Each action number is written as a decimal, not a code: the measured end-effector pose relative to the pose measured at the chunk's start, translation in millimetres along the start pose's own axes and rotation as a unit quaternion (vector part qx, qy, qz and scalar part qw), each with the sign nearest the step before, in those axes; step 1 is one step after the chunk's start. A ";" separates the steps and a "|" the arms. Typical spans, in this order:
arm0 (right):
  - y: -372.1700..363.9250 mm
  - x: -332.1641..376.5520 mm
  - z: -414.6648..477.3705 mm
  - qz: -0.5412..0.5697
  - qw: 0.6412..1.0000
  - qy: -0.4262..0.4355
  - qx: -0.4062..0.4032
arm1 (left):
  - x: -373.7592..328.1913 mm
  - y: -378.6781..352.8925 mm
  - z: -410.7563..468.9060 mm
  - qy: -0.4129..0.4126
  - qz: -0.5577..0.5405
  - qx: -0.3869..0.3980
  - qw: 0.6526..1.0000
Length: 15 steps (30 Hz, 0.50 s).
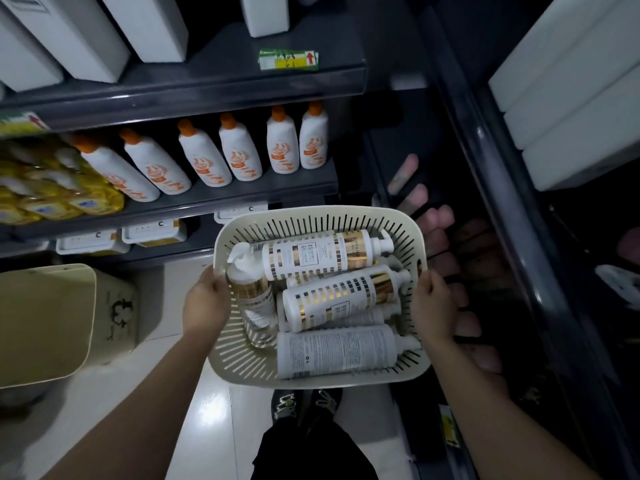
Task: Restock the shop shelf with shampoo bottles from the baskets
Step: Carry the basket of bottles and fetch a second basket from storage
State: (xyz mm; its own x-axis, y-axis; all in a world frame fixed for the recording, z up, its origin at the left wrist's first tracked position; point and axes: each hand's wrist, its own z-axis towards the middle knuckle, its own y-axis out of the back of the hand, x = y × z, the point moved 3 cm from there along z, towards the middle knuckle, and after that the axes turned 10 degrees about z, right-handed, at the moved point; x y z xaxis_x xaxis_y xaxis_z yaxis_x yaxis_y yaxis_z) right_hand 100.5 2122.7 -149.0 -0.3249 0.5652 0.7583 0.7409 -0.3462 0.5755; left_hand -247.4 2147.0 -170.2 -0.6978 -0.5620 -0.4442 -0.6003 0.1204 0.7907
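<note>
I hold a cream slotted plastic basket (pixel 311 216) in the air in front of me, above the floor. My left hand (pixel 206 299) grips its left rim and my right hand (pixel 434 306) grips its right rim. Inside lie several white pump shampoo bottles with gold checks, one across the top (pixel 318 252), one in the middle (pixel 339 297), one label-back up at the front (pixel 337 351). The dark shop shelf (pixel 242 190) stands ahead on the left, with a row of white bottles with orange caps (pixel 239 150).
A second cream basket (pixel 45 323) stands at the left beside a beige box. Yellow packs (pixel 52 192) fill the shelf's left end. White boxes sit on the upper shelf and at the right. A dark shelf unit with dim products runs down the right. My shoes (pixel 304 403) are below.
</note>
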 end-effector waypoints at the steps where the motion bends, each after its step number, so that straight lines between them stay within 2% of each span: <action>1: -0.5 0.7 -0.8 -0.027 1.000 0.005 0.011 | -4.3 1.8 -1.1 -0.012 0.055 0.012 0.998; 5: 3.2 9.0 -5.8 -0.149 0.987 0.040 0.053 | -19.4 9.7 -4.5 -0.070 0.218 0.044 0.972; 9: 12.9 15.7 -17.4 -0.224 0.969 0.030 0.099 | -40.6 21.7 -19.2 -0.154 0.364 0.044 0.917; 15: 40.1 39.2 -53.8 -0.292 0.947 0.049 0.124 | -75.4 40.8 -41.3 -0.300 0.438 0.041 0.846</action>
State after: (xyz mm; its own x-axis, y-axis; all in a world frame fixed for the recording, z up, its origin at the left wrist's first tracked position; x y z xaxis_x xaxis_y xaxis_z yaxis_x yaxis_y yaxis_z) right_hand 85.8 2090.7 -79.7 -0.7657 0.5297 0.3649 0.5293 0.1966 0.8253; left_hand -203.1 2160.5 -87.1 -0.9469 0.2873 0.1442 0.2429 0.3458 0.9063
